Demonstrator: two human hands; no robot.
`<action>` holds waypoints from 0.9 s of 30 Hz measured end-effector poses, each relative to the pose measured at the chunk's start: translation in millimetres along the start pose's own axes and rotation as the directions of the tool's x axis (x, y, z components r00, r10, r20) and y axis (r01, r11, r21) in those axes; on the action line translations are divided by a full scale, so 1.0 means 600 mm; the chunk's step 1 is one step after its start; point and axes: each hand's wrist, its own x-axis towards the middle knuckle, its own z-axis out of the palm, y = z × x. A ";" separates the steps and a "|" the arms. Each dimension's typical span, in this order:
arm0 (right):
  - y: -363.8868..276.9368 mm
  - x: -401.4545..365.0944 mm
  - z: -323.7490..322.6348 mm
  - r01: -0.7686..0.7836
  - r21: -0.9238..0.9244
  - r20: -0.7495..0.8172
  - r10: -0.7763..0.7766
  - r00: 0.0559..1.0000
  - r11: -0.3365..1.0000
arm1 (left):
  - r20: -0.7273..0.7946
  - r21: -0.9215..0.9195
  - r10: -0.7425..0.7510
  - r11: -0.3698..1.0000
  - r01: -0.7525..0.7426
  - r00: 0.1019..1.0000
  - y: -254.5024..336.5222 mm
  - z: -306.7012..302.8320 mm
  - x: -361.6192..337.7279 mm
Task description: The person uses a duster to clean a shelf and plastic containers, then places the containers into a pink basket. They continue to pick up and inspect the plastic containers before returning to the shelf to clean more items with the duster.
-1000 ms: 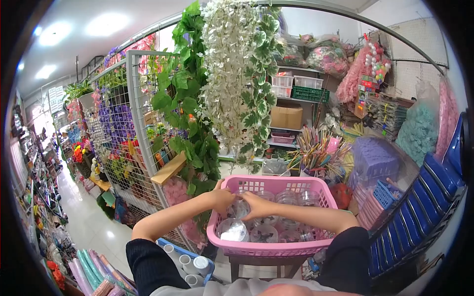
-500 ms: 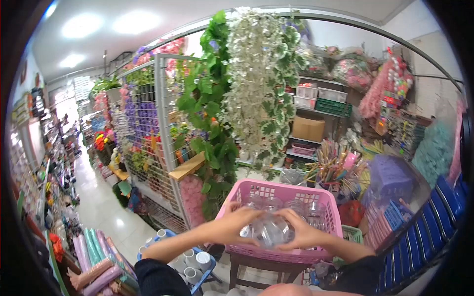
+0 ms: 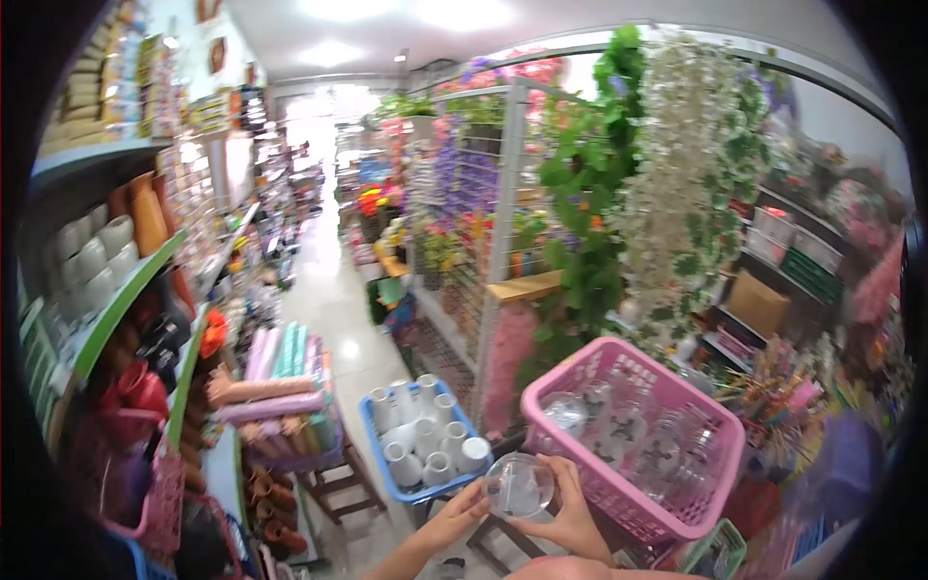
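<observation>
A clear round container (image 3: 519,485) is held between my two hands, low in the view. My left hand (image 3: 462,514) grips its left side, and my right hand (image 3: 570,510) wraps round its right side. Just behind and to the right stands a pink plastic basket (image 3: 623,483) with several clear jars (image 3: 628,425) in it. Left of my hands is a blue basket (image 3: 411,498) holding several white cups (image 3: 425,437).
Rolled pastel material (image 3: 280,398) is stacked on a stool at the left. Shelves (image 3: 130,290) with vases line the left side. A white wire rack (image 3: 507,222) and hanging greenery (image 3: 590,193) stand behind the baskets. A tiled aisle (image 3: 338,309) runs back.
The view has swung left, bringing the left shelves in. My hands and the clear container have moved from over the pink basket to its front left side.
</observation>
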 end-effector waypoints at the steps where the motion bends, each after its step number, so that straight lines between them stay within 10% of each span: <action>1: -0.004 0.003 0.022 0.010 0.010 0.049 -0.010 0.999 1.000 | -0.094 -0.126 0.010 0.992 -0.022 0.996 -0.016 -0.009 -0.029; 7: -0.019 0.001 0.150 0.053 0.077 0.406 -0.080 0.910 0.996 | -0.430 -0.137 0.163 0.960 -0.242 0.888 -0.012 -0.004 -0.198; 17: -0.108 0.005 0.381 0.215 0.349 0.741 -0.409 0.533 0.912 | -0.824 0.054 0.373 0.801 -0.597 0.427 0.018 0.021 -0.421; 22: -0.189 0.011 0.516 0.224 0.562 0.772 -0.602 0.206 0.797 | -0.880 0.353 0.471 0.730 -0.585 0.057 0.064 0.059 -0.520; 27: -0.291 0.030 0.667 0.623 0.619 0.549 -0.831 0.092 0.478 | -0.836 0.532 0.510 0.661 -0.530 -0.203 0.056 0.064 -0.625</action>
